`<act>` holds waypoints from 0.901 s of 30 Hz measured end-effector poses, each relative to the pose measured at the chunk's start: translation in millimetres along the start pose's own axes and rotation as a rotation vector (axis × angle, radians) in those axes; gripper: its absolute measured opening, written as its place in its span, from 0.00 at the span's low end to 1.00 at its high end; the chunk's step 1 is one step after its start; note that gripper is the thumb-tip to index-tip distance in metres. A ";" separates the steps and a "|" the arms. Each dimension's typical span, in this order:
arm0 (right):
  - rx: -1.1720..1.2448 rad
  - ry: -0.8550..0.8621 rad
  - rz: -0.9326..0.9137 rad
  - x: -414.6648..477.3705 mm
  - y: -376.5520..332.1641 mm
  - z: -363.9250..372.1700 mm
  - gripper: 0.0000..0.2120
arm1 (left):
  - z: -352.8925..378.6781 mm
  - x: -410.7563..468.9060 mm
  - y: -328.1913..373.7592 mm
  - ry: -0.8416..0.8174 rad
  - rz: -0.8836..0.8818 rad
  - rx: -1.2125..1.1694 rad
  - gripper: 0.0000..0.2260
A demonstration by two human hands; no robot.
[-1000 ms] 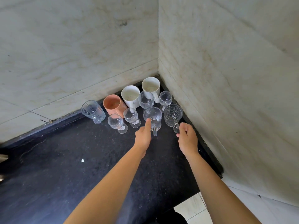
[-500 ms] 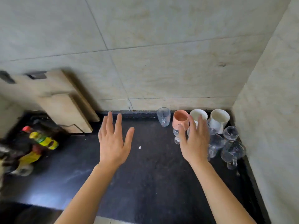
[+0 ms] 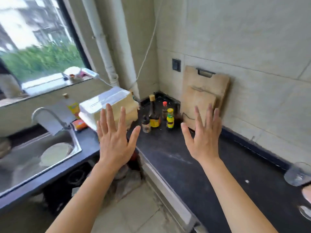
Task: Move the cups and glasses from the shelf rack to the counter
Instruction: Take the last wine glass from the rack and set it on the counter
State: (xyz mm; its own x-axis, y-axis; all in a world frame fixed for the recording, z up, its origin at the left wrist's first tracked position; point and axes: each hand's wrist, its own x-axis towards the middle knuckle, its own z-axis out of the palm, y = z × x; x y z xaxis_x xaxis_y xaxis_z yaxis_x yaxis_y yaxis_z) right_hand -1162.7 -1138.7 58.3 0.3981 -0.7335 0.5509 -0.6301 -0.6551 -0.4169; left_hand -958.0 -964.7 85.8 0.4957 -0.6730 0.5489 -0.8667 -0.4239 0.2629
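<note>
My left hand (image 3: pixel 114 140) and my right hand (image 3: pixel 204 137) are both raised in front of me, palms forward, fingers spread, holding nothing. They hover above the black counter (image 3: pixel 181 162) near its inner corner. At the far right edge a clear glass (image 3: pixel 297 174) stands on the counter, partly cut off. Below it a pink cup (image 3: pixel 307 193) and another clear glass (image 3: pixel 305 213) only peek into view. No shelf rack is visible.
Several sauce bottles (image 3: pixel 154 115) stand in the counter's corner, with wooden cutting boards (image 3: pixel 205 95) leaning on the wall behind my right hand. A white foam box (image 3: pixel 104 106) sits left of the bottles. A steel sink (image 3: pixel 33 158) with a faucet (image 3: pixel 48 116) lies left, under a window.
My view has swung left, away from the cluster of cups and glasses toward the sink and window. Both hands have left the glasses and now stay raised and spread.
</note>
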 end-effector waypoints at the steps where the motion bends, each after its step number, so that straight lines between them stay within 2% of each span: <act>1: 0.014 0.003 -0.040 4.7 -31.9 15.3 0.33 | -15.2 -3.0 -30.6 0.010 -0.018 0.018 0.34; 5: 0.139 -0.033 -0.269 10.1 -216.5 89.6 0.34 | -108.9 -28.2 -193.8 0.089 -0.174 0.143 0.35; 10: 0.300 -0.083 -0.514 -6.6 -416.2 163.1 0.34 | -217.5 -72.5 -345.0 0.161 -0.382 0.322 0.36; 14: 0.456 -0.156 -0.705 -44.1 -552.8 215.8 0.35 | -282.8 -124.3 -440.2 0.221 -0.535 0.450 0.36; 19: 0.566 -0.324 -0.906 -100.7 -685.8 283.7 0.37 | -331.8 -184.9 -531.6 0.257 -0.766 0.564 0.36; 23: 0.626 -0.390 -0.998 -121.2 -773.6 334.9 0.36 | -356.0 -204.2 -603.2 0.259 -0.845 0.640 0.36; 27: 0.698 -0.417 -1.030 -113.3 -863.1 391.8 0.37 | -376.7 -186.4 -688.0 0.240 -0.914 0.704 0.36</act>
State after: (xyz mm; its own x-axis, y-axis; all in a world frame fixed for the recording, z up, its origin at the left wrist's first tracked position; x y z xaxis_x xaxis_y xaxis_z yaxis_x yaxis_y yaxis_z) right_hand -402.8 -561.2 72.4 0.7408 0.2377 0.6283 0.5098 -0.8080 -0.2954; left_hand -475.1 -319.3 101.6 0.8282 0.1538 0.5388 0.0640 -0.9813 0.1817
